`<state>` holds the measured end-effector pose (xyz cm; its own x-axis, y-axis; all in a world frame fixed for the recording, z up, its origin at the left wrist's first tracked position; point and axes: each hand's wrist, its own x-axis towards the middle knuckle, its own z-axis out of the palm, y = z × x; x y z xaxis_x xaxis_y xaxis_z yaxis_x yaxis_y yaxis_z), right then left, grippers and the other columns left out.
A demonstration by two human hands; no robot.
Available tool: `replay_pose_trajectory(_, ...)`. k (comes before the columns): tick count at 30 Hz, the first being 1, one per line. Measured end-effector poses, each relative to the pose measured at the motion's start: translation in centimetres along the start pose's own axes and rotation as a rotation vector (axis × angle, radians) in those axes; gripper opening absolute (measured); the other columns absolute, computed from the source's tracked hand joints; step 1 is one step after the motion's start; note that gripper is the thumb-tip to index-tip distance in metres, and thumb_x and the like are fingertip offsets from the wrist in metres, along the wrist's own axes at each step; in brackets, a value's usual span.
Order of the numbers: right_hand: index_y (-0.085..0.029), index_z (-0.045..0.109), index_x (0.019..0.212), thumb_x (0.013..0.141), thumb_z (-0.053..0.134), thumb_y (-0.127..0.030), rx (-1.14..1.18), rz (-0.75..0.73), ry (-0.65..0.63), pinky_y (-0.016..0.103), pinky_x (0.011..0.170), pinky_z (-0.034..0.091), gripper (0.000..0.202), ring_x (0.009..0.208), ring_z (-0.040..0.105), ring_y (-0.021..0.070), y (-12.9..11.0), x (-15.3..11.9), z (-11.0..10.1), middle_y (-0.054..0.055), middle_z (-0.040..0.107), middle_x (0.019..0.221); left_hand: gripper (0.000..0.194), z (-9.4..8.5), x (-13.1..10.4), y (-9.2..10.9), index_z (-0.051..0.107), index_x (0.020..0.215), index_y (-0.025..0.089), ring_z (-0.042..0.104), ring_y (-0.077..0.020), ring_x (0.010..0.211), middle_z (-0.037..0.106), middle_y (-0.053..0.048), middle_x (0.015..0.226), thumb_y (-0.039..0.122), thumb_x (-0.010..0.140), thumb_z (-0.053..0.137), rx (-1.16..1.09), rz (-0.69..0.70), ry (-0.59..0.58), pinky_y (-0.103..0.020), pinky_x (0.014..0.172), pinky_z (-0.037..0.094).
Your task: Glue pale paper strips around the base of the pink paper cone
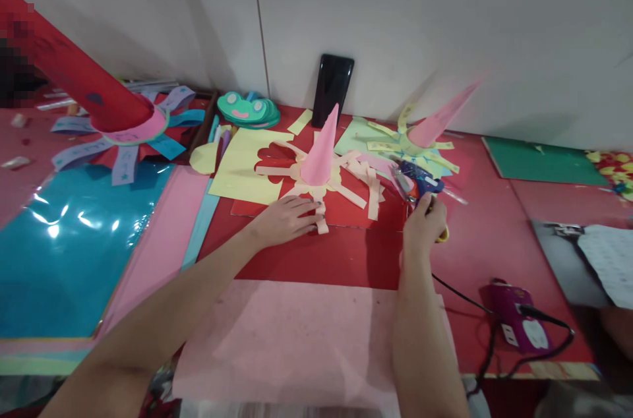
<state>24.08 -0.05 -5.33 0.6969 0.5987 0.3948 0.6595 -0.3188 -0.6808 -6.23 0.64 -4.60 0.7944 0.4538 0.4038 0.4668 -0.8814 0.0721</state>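
A pink paper cone (320, 151) stands upright at the middle of a flower-like ring of pale paper strips (349, 195), over red scalloped paper. My left hand (291, 220) lies palm down with fingers stretched out, touching the front strip below the cone. My right hand (426, 223) is closed around yellow-handled scissors (444, 234), at the right end of the red sheet. Just beyond the right hand is a dark blue object (420, 177), partly hidden. Loose pale strips (372, 190) lie between the hands.
A black phone (334, 88) leans on the wall. Another pink cone (445, 118) stands at back right, and a large red cone (89, 68) at left. Green frog cutouts (248, 109) are stacked behind. A cord leads to a purple power strip (521, 319). Blue film (74, 253) covers the left.
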Motion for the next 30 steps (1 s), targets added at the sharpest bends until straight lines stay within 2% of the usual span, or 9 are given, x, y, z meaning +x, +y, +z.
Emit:
replay_pose_trajectory(2,-0.015,0.065,0.088,0.088,0.039,-0.050,-0.002,-0.033,0.025,0.040,0.075,0.044,0.044,0.080,0.058,0.0240,0.5,0.2,0.5,0.013,0.060,0.086,0.022,0.0,-0.1,0.0,0.064,0.105,0.018,0.062,-0.0200,0.106,0.066,-0.009,0.114,0.025,0.095,0.046,0.005,0.014,0.005,-0.038,0.091,0.050)
replay_pose_trajectory(5,-0.015,0.066,0.086,0.085,0.048,-0.045,-0.025,-0.111,0.094,0.041,0.081,0.044,0.036,0.090,0.057,0.0258,0.1,0.0,0.4,0.016,0.059,0.096,0.020,0.0,-0.1,-0.1,0.065,0.100,0.019,0.060,-0.0207,0.110,0.064,-0.008,0.118,0.024,0.095,0.046,0.029,0.039,-0.006,-0.038,0.093,0.049)
replay_pose_trajectory(7,-0.015,0.066,0.087,0.085,0.051,-0.040,-0.032,-0.186,0.138,0.042,0.087,0.043,0.030,0.097,0.056,0.0266,-0.8,-0.4,0.0,0.017,0.059,0.099,0.020,0.0,-0.1,-0.1,0.066,0.100,0.019,0.059,-0.0211,0.112,0.064,-0.008,0.119,0.024,0.094,0.047,0.050,0.045,0.009,-0.039,0.097,0.047)
replay_pose_trajectory(10,-0.016,0.065,0.090,0.088,0.049,-0.033,0.039,-0.340,0.112,0.042,0.089,0.043,0.023,0.097,0.055,0.0242,-2.7,-1.9,-0.3,0.013,0.060,0.098,0.021,-0.2,0.0,-0.1,0.065,0.104,0.018,0.058,-0.0216,0.114,0.063,-0.008,0.121,0.023,0.094,0.048,0.082,0.032,0.044,-0.040,0.100,0.045)
replay_pose_trajectory(13,-0.018,0.064,0.088,0.089,0.048,-0.029,0.104,-0.470,0.029,0.040,0.085,0.044,0.019,0.093,0.056,0.0220,-4.7,-4.0,0.1,0.011,0.060,0.097,0.024,-0.5,0.1,0.0,0.063,0.111,0.020,0.055,-0.0228,0.118,0.060,-0.008,0.127,0.024,0.094,0.047,0.125,-0.018,0.027,-0.041,0.101,0.044)
replay_pose_trajectory(17,-0.021,0.063,0.091,0.089,0.048,-0.025,0.128,-0.556,-0.121,0.038,0.083,0.043,0.016,0.093,0.057,0.0203,-6.2,-6.3,0.8,0.010,0.060,0.102,0.029,-0.8,0.2,0.0,0.060,0.120,0.023,0.049,-0.0264,0.126,0.052,-0.011,0.136,0.028,0.094,0.047,0.164,-0.114,-0.023,-0.044,0.101,0.043)
replay_pose_trajectory(21,-0.021,0.063,0.091,0.089,0.049,-0.024,0.167,-0.574,-0.209,0.037,0.085,0.043,0.015,0.094,0.056,0.0199,-6.2,-7.1,1.0,0.009,0.060,0.097,0.032,-0.7,0.2,0.0,0.057,0.124,0.023,0.049,-0.0249,0.126,0.055,-0.010,0.134,0.028,0.095,0.045,0.148,-0.187,-0.037,-0.043,0.101,0.042)
replay_pose_trajectory(25,-0.021,0.064,0.090,0.089,0.050,-0.026,0.180,-0.557,-0.316,0.034,0.079,0.044,0.014,0.079,0.056,0.0176,-5.8,-7.2,1.1,0.006,0.063,0.085,0.033,-0.5,0.2,0.0,0.058,0.122,0.017,0.054,-0.0226,0.120,0.062,-0.011,0.124,0.029,0.097,0.040,0.120,-0.222,-0.022,-0.040,0.102,0.042)
replay_pose_trajectory(30,-0.021,0.063,0.086,0.089,0.053,-0.029,0.234,-0.576,-0.502,0.033,0.077,0.043,0.014,0.072,0.056,0.0164,-6.1,-7.7,1.2,0.003,0.066,0.079,0.041,-0.1,0.1,0.4,0.052,0.129,0.014,0.053,-0.0216,0.120,0.059,-0.012,0.127,0.036,0.098,0.035,0.061,-0.296,-0.097,-0.038,0.103,0.040)
